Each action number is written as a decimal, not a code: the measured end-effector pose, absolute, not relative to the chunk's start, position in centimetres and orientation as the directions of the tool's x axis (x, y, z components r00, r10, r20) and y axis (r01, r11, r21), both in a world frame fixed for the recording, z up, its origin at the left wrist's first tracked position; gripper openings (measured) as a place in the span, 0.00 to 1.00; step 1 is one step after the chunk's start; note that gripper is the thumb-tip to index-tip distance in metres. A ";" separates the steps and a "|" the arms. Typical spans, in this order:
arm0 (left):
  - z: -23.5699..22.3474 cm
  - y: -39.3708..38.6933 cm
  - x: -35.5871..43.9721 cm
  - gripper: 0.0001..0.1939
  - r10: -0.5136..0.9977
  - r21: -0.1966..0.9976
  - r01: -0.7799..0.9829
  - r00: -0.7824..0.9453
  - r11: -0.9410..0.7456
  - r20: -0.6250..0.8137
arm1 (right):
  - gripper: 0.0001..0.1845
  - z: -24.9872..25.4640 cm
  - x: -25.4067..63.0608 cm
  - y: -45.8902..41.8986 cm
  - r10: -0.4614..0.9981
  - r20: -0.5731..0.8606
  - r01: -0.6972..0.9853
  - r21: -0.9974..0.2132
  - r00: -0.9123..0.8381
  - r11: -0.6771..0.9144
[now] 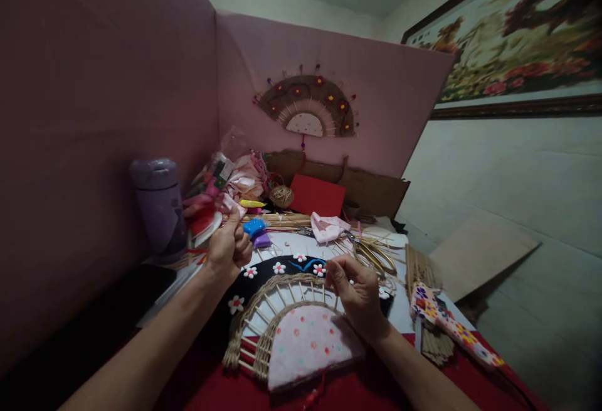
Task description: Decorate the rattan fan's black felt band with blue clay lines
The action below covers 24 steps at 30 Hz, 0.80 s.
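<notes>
A handmade fan lies in front of me, with a black band [268, 268] bearing white clay flowers, woven twine over bare sticks, and a pink spotted half-round base [313, 342]. A thin blue clay strip [308, 266] curves across the band between two flowers. My right hand [360, 295] is over the band's right side, thumb and forefinger pinched at the strip's right end. Above the band's upper left edge, my left hand [229, 245] is closed with its thumb against the curled forefinger; anything inside is hidden. Blue clay [254, 228] and purple clay [262, 240] packets lie beside it.
A purple tumbler [160, 207] stands at left. Gold-handled scissors [376, 256], pink cloth [329, 228], a twine ball [281, 196] and red card [317, 194] lie behind the fan. A flower-patterned glue gun [451, 326] rests at right. Another fan [313, 100] hangs on the pink board.
</notes>
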<state>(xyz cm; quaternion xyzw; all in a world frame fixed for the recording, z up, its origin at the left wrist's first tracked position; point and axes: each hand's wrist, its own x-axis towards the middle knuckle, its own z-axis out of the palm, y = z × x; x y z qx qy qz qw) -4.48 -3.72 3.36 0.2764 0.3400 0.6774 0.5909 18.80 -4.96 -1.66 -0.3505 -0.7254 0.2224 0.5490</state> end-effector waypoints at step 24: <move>3.4 -3.8 -4.7 0.29 0.985 0.764 -0.634 -0.175 -0.118 0.007 | 0.14 -1.1 18.6 -5.3 0.675 0.710 0.341 -0.596 -0.199 0.727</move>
